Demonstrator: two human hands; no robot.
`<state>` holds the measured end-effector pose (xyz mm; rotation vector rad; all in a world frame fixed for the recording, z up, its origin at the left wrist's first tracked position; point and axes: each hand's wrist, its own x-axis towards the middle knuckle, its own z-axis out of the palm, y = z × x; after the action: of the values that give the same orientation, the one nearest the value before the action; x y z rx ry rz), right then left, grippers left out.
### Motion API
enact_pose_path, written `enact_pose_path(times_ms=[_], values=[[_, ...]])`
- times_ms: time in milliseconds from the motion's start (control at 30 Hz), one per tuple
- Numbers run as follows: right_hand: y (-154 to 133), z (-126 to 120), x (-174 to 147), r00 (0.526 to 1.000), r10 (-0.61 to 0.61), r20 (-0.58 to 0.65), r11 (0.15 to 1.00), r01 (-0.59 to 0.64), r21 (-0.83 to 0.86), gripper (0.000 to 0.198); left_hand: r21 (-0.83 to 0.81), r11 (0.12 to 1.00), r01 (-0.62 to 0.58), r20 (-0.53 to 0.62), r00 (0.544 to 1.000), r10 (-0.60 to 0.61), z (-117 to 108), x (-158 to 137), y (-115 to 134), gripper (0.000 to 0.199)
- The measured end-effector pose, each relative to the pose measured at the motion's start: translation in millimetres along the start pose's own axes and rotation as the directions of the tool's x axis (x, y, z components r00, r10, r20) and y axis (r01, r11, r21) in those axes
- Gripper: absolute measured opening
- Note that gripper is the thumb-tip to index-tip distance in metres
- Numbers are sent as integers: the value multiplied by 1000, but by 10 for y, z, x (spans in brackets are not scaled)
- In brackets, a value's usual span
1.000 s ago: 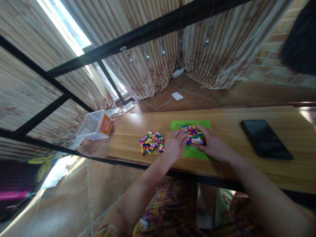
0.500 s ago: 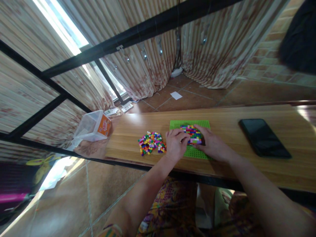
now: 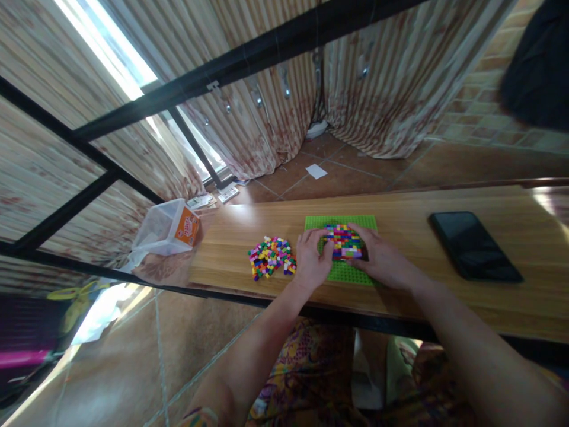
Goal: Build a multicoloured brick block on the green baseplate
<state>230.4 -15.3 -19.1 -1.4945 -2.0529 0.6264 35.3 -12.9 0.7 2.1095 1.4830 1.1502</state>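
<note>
A block built from many-coloured toy bricks point(image 3: 344, 240) stands on a green studded baseplate point(image 3: 351, 274). My left hand point(image 3: 312, 258) curves around its left side, thumb and fingers closed on that edge. On the opposite side, my right hand point(image 3: 377, 256) has its fingers at the far right corner and its thumb low at the near right corner, gripping the block. Left of my left hand lies a loose heap of small coloured bricks point(image 3: 272, 256). My palms hide parts of the baseplate.
A black phone point(image 3: 475, 246) lies on the right of the wooden table point(image 3: 409, 207). At the table's left end, a clear plastic tub with an orange label point(image 3: 164, 226) rests on its side. White paper point(image 3: 316, 171) is on the tiled floor beyond.
My left hand has drawn back from the top of the brick block to its left edge, uncovering more of the top. My right hand has kept its place.
</note>
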Motion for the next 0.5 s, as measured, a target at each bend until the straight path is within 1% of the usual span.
enact_pose_path(times_ms=[100, 233, 500], values=[[13, 12, 3, 1000, -9, -20, 1000, 9, -16, 79, -2, 998, 67, 2, 998, -67, 75, 57, -7, 23], [20, 23, 4, 1000, 10, -28, 999, -11, -42, 78, -84, 987, 139, 41, 990, -136, 183, 98, -21, 30], [5, 20, -9, 1000, 9, -17, 999, -9, -31, 80, -205, 952, 225, 36, 974, -223, 267, 80, -45, 34]])
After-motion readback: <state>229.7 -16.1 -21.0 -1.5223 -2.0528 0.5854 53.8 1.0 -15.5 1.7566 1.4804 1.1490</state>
